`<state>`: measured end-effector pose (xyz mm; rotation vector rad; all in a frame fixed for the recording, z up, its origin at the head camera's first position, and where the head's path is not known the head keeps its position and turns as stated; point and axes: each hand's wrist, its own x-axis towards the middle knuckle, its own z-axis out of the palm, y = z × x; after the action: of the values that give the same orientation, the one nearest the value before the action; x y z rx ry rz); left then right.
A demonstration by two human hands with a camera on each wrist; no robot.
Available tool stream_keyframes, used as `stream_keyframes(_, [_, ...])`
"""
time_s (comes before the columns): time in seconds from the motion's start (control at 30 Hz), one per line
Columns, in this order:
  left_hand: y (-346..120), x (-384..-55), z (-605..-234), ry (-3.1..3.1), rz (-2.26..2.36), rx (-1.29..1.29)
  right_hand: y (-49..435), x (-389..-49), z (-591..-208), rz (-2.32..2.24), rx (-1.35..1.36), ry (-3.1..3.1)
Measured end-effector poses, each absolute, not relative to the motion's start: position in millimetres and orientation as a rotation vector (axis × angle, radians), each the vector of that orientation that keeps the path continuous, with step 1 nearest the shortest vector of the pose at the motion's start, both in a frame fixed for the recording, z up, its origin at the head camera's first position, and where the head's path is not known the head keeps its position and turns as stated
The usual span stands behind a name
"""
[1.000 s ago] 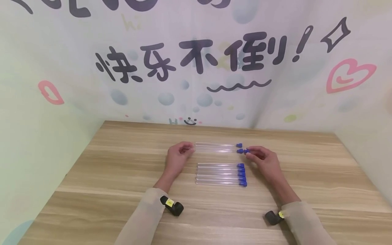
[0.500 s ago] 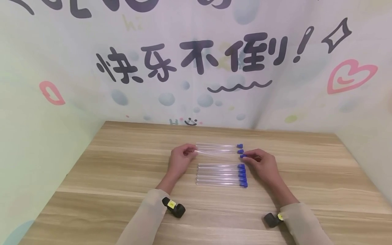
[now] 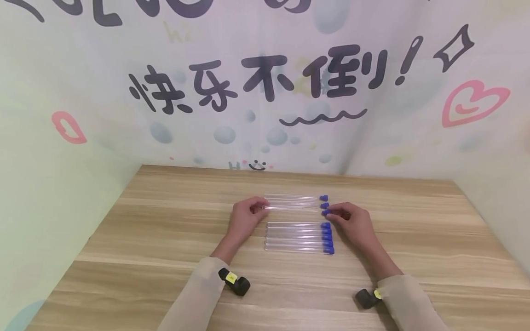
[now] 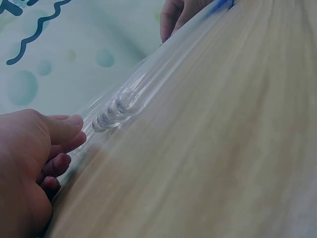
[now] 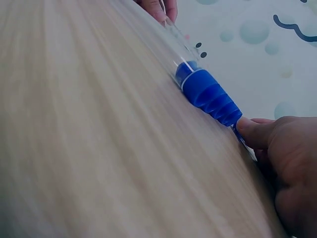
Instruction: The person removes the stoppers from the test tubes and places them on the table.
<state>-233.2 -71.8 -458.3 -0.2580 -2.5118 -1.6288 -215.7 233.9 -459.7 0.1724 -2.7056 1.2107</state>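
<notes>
While stretched left to right between two hands, pinched near the rounded end by thumb and fingers of the left hand (image 3: 248, 216): a slim, clear, glass-like tube (image 3: 294, 209), on or barely above the pale wood-grain table (image 3: 124, 257), exact contact not to be told from here. Opposite, at the right end, a small blue plastic cap (image 3: 325, 213), gripped between thumb and fingers of the right hand (image 3: 354, 220), roughly in line with the tube's long axis. Key relation: tube and cap end to end, right hand nearer the cap, left hand nearer the rounded end, long axis running from one to the other, roughly parallel to the table's far edge. Not to be told: cap seated inside the tube or merely close against it. Just beyond, two matching clear tubes (image 3: 291, 196) side by side, with two matching blue caps (image 3: 324, 198) at their right ends. Just nearer the wearer, across a narrow strip of table, a parallel row of five clear tubes (image 3: 295, 237) with five blue caps (image 3: 327, 237), likewise at the right. Behind everything, a white printed cloth (image 3: 265, 138), hanging beyond the table's far edge.
</notes>
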Motion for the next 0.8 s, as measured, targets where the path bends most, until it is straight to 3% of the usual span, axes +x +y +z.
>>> stream_keyframes(0.8, [-69.0,-235.2,-460.5,-2.575,-1.441,-0.290,232.5,-216.2,-459.7,1.175,0.177,-2.714])
